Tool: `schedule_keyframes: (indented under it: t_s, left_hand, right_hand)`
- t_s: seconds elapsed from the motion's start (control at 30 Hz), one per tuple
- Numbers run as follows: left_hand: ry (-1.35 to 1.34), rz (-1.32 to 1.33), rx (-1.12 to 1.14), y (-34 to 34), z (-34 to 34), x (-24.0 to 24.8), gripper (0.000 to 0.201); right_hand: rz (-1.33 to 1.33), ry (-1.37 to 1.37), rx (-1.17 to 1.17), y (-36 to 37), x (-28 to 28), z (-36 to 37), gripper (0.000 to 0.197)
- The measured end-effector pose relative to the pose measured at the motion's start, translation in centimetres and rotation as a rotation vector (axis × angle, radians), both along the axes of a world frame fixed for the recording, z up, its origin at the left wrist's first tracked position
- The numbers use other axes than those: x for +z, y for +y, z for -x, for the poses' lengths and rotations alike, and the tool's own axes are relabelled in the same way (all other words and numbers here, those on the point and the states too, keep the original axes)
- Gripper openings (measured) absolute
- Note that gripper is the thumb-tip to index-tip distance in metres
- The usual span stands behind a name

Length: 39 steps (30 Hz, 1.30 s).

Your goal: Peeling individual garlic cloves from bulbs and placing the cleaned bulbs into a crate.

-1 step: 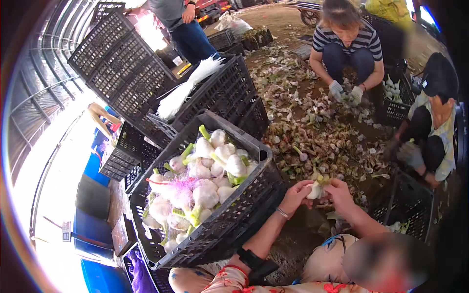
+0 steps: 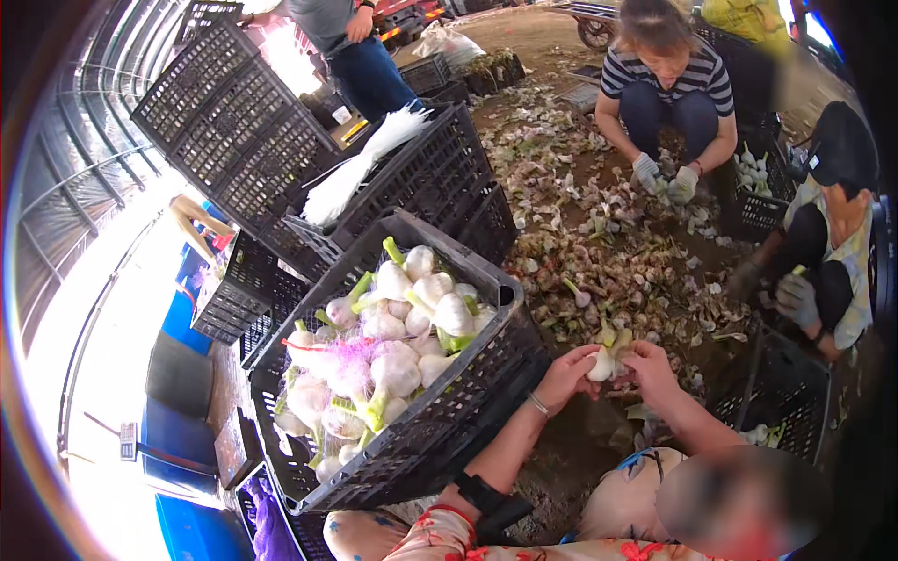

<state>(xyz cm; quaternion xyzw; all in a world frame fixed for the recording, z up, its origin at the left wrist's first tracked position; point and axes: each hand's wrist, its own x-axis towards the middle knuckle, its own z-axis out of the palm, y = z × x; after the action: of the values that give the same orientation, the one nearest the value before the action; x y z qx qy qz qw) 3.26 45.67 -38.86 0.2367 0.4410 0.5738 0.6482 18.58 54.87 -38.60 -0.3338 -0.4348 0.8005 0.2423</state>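
A white garlic bulb (image 2: 601, 366) with a short pale green stem is held up above the litter of skins, just past the crate's right corner. My left hand (image 2: 568, 378) grips the bulb from its left side, fingers curled round it. On the other side, my right hand (image 2: 651, 367) pinches a yellowish outer skin (image 2: 622, 342) beside the stem. To my left a black plastic crate (image 2: 440, 407) holds many whitish garlic bulbs (image 2: 393, 369) with cut green stems. Pink-purple netting (image 2: 344, 366) lies over some of them.
Garlic skins (image 2: 599, 252) cover the ground ahead. A gloved person (image 2: 664, 103) squats there; another person (image 2: 832, 234) squats at right. Black crates (image 2: 234, 131) stack behind the garlic crate, one bearing white strips (image 2: 365, 168). Another crate (image 2: 786, 402) sits right of my hands.
The pinched skin stands slightly farther from the bulb's stem, and more of the white bulb shows. The right-hand person's gloved hand has moved a little.
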Motion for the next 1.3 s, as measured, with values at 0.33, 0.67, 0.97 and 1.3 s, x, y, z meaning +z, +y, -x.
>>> schedule_keyframes:
  t_s: [0.33, 0.67, 0.97, 1.3]
  left_hand:
    - [0.489, -0.076, 0.313, -0.4, -0.4, -2.4, 0.024]
    - [-0.054, -0.212, 0.304, -0.4, -0.3, 1.2, 0.032]
    - [-0.374, -0.170, 0.312, 0.4, -0.1, -0.3, 0.034]
    - [-0.422, 0.018, 0.398, 0.1, -0.4, -2.0, 0.031]
  right_hand:
    - [-0.290, -0.200, 0.070, 0.4, 0.6, 1.1, 0.016]
    - [-1.094, -0.547, 0.059, 2.4, -5.7, -1.0, 0.020]
    - [-1.013, -0.535, 0.882, -0.2, -2.6, -4.4, 0.044]
    - [-1.219, -0.524, 0.654, 0.3, -0.2, -2.3, 0.042]
